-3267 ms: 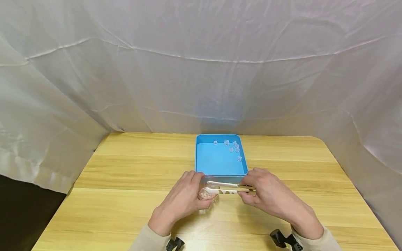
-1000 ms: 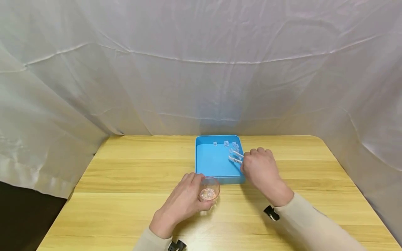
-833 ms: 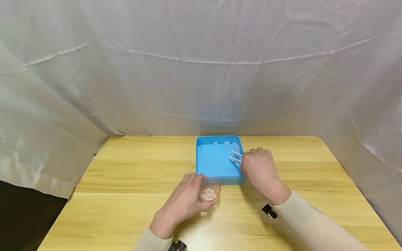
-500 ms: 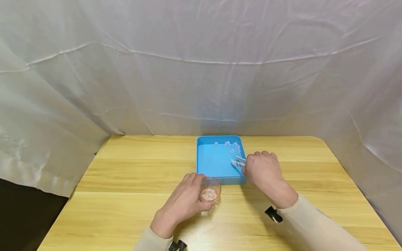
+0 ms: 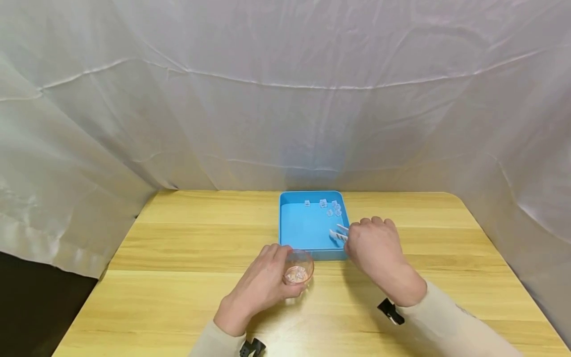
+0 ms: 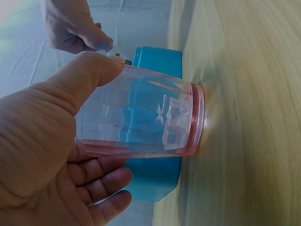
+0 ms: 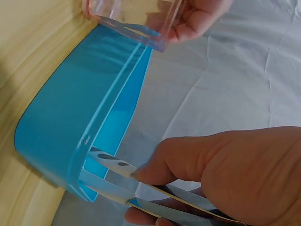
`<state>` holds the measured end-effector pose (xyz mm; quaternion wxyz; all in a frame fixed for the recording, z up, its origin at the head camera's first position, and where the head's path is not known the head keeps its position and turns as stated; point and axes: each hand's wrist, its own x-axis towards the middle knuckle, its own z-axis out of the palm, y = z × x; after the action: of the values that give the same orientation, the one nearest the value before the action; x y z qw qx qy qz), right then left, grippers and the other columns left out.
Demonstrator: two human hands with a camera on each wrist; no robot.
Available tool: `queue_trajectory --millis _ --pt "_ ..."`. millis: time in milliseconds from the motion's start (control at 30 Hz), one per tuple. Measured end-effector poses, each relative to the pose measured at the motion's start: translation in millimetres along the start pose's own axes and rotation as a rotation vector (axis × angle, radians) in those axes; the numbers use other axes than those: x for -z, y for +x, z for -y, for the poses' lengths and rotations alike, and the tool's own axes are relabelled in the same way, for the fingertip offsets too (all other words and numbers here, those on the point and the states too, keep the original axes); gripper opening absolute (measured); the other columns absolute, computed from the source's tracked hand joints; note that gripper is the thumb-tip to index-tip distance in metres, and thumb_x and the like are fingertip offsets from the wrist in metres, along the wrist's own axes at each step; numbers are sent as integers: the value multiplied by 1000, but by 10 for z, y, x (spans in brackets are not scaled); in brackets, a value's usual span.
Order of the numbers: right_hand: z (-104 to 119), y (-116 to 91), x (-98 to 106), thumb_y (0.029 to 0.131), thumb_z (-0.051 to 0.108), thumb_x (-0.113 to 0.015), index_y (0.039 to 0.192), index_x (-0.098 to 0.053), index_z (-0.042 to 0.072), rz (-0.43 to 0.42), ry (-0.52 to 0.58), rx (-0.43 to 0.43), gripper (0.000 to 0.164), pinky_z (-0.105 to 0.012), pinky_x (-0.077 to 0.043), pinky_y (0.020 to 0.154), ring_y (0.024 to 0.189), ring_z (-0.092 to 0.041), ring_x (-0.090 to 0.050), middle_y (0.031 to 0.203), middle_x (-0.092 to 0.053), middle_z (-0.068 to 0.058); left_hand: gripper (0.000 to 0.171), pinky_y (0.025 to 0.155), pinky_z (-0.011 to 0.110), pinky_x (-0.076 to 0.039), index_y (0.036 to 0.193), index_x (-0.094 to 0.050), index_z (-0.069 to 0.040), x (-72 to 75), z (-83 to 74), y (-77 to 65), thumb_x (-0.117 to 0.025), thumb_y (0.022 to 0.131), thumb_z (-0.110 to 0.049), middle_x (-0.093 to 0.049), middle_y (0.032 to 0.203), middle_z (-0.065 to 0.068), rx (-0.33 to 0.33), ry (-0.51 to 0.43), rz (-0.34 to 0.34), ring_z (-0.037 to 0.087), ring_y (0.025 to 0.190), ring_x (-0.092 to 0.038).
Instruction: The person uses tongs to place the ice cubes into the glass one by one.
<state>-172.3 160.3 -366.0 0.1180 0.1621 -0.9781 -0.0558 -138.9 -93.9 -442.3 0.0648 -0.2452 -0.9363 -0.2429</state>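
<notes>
My left hand (image 5: pixel 260 282) grips a clear, pink-tinted cup (image 5: pixel 304 263), thumb on one side and fingers on the other. The cup stands upright on the table just in front of the blue tray (image 5: pixel 303 230), and several clear cubes (image 6: pixel 176 125) lie in its bottom. My right hand (image 5: pixel 374 248) holds a pair of tongs (image 7: pixel 113 162) with white, dark-patterned arms and gold edges. Their spread tips reach over the tray's near right wall. Inside the tray, several clear cubes (image 5: pixel 337 211) lie toward the far right. I cannot tell whether the tongs hold one.
The light wooden table (image 5: pixel 187 248) extends on both sides of the tray. Pale grey cloth (image 5: pixel 250 124) hangs behind and beside it. Black wrist cameras (image 5: pixel 391 311) sit at both cuffs.
The tongs have gone from over the cup into the tray, then shifted toward its near right corner. A cube formerly by the right wall is out of sight. The left hand and cup stay put.
</notes>
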Motion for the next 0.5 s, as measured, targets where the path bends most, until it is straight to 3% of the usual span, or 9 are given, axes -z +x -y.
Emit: queue_trajectory --millis 267,500 --pt "44 47 -6 86 15 -76 62 -59 11 -30 -62 32 30 -38 -41 58 61 -26 -50 59 -50 -4 74 95 39 -56 132 -61 -1 5 -2 1 -90 80 -43 -66 116 9 2 -5 0 24 111 -60" --pt "20 48 85 90 14 -71 68 -61 13 135 -11 17 24 -41 -46 63 63 -25 -50 64 -53 -4 74 96 40 -56 133 -61 -1 -2 -5 -4 -90 80 -43 -66 118 10 7 -10 6 23 112 -59"
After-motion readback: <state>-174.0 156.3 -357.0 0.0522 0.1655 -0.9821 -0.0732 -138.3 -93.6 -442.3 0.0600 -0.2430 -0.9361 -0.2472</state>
